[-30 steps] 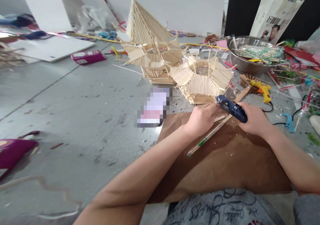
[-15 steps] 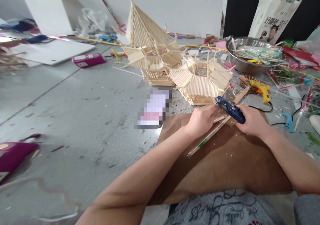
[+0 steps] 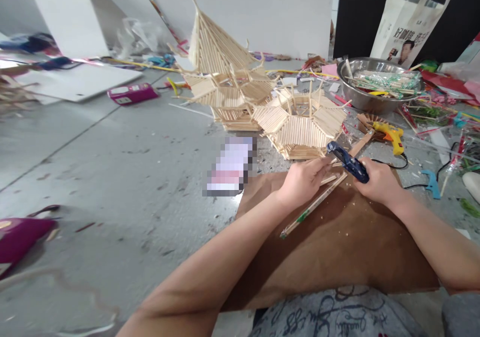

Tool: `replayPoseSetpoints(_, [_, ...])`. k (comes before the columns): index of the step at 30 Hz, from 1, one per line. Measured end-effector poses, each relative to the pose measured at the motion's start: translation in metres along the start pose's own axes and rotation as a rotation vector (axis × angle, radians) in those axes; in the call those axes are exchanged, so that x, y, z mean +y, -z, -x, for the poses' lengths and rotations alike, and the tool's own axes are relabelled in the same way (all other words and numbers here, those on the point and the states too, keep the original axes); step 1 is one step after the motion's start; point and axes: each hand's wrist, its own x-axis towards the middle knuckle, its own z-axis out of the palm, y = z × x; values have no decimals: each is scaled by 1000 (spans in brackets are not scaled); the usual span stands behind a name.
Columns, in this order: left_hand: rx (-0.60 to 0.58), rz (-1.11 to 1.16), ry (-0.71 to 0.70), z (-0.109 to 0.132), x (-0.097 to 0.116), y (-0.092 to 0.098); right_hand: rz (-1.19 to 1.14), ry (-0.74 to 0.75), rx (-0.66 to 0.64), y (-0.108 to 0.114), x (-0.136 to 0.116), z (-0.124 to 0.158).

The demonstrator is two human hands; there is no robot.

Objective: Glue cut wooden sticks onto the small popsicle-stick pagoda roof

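My right hand (image 3: 379, 181) is wrapped around a dark blue hand tool (image 3: 351, 164) that looks like pliers or cutters, its far end pointing up and left. My left hand (image 3: 304, 181) is closed, fingertips pinched by a thin wooden stick (image 3: 334, 161) close to the tool; the fingers partly hide it. Below both hands lie wooden chopsticks in a clear wrapper (image 3: 314, 206) on brown paper (image 3: 337, 257). Just beyond the hands stands a low six-sided stick model (image 3: 302, 131), with a taller, pointed-roof stick model (image 3: 213, 47) behind it.
A phone (image 3: 230, 167) lies left of the paper. To the right are a yellow glue gun (image 3: 390, 134) with its cord and a metal bowl (image 3: 378, 104) of wrapped sticks. Purple boxes (image 3: 133, 93) and scraps are scattered over the grey floor (image 3: 131, 177).
The blue tool's jaws look wider apart now, with a gap between its two arms. Both hands stay in nearly the same place, and the view has shifted slightly.
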Motion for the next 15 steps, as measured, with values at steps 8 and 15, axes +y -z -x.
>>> replayPoseSetpoints(8, [-21,570,376,-5,15,-1,-508,-164,139,2,-2,-7])
replayPoseSetpoints(15, [44,1046,580,-4,22,-9,-819,-146,28,3,-23,3])
